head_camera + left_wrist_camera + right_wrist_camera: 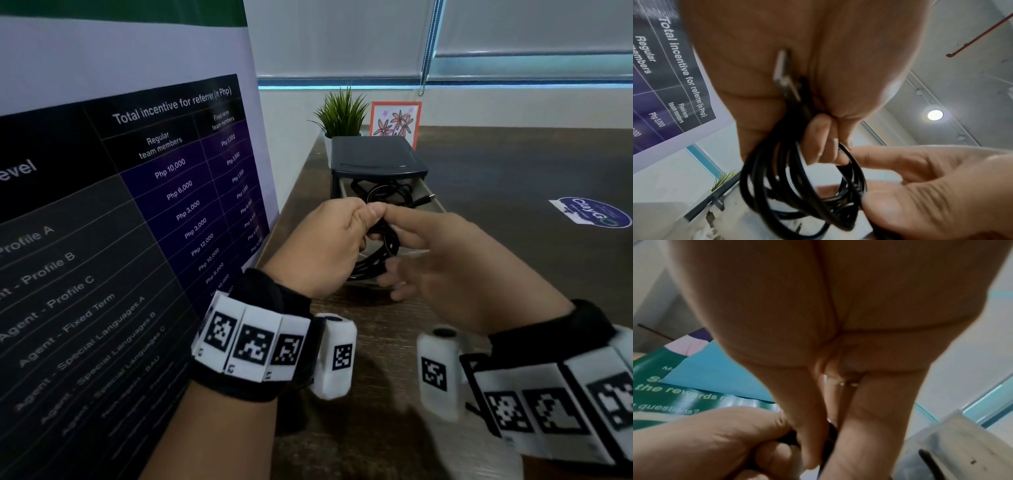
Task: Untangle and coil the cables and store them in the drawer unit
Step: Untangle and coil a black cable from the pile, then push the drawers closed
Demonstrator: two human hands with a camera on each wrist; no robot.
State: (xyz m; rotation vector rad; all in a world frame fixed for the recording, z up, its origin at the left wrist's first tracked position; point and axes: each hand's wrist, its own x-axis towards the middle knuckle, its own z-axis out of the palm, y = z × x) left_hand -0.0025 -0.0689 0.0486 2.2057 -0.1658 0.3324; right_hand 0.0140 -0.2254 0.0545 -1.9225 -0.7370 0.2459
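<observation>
A: Left hand (322, 246) is clamped on the thin black rubber cable coil (797, 183), loops hanging under its fingers. Right hand (455, 270) pinches the loops beside it.

B: Light, floppy, springy, I'd say. Grip across all loops. The dark plastic drawer unit (376, 157) is just beyond the knuckles.

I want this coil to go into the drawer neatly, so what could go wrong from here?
1. The left hand grips the black cable coil at one spot only, and the loops look uneven, so they may spring apart when released.
2. The metal plug is pressed against the palm and could slip free.
3. The open drawer already holds another cable, so the two may tangle.
</observation>
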